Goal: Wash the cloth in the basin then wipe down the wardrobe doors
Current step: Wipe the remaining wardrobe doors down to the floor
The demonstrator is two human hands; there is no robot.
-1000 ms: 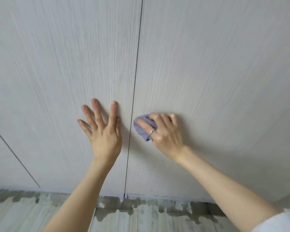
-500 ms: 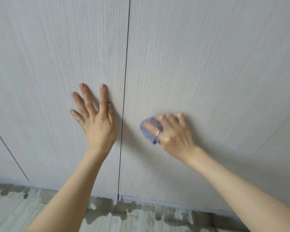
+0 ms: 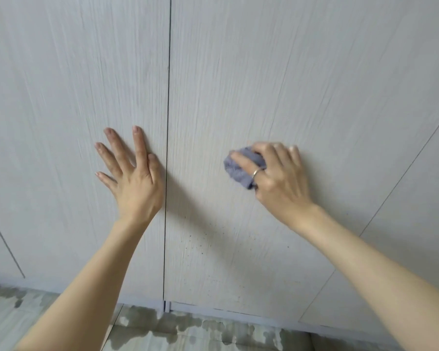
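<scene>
Pale wood-grain wardrobe doors fill the view, with a dark vertical seam between the left door and the middle door. My left hand lies flat on the left door with fingers spread, just left of the seam. My right hand holds a bunched purple-grey cloth against the middle door, fingers curled over it. Most of the cloth is hidden under the hand. Small dark specks dot the middle door below the cloth.
A third door adjoins on the right past a slanting seam. The tiled floor at the doors' foot shows dark wet patches along the base.
My right hand has slid the cloth to the right across the middle door, away from the seam. My left hand stays flat on the left door.
</scene>
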